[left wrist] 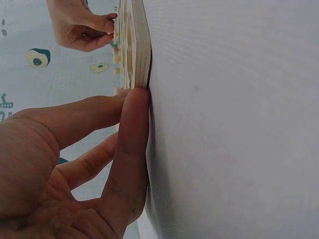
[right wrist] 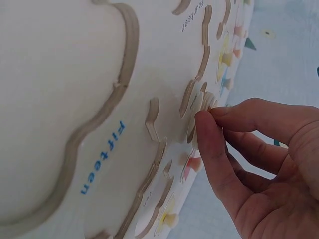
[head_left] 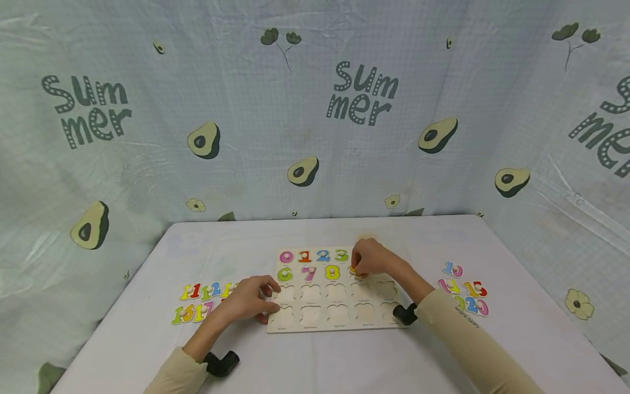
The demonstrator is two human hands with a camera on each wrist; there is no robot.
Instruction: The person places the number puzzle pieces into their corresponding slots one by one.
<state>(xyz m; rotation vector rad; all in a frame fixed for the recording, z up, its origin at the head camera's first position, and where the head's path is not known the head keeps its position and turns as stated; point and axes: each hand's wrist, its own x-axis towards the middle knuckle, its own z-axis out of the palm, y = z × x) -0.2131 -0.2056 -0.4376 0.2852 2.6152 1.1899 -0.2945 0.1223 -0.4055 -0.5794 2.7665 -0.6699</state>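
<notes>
A light wooden number puzzle board (head_left: 312, 326) lies flat on the table. In the head view, coloured number pieces 0, 1, 2 and 3 sit in its top row, with 6, 7 and a yellow 8 (head_left: 332, 272) below. My right hand (head_left: 370, 257) pinches a yellowish number piece (head_left: 352, 270) just right of the 8; its digit is mostly covered. The right wrist view (right wrist: 264, 149) shows thumb and fingertip meeting at that piece, close to the board. My left hand (head_left: 251, 298) grips the board's left edge between thumb and fingers, also seen close up in the left wrist view.
Loose number pieces (head_left: 187, 313) lie left of the board, partly behind the left forearm. Another loose group (head_left: 476, 306) lies to the right, beside the right sleeve. Recesses with printed words fill the board's lower rows. A patterned curtain (head_left: 246, 180) hangs behind the table.
</notes>
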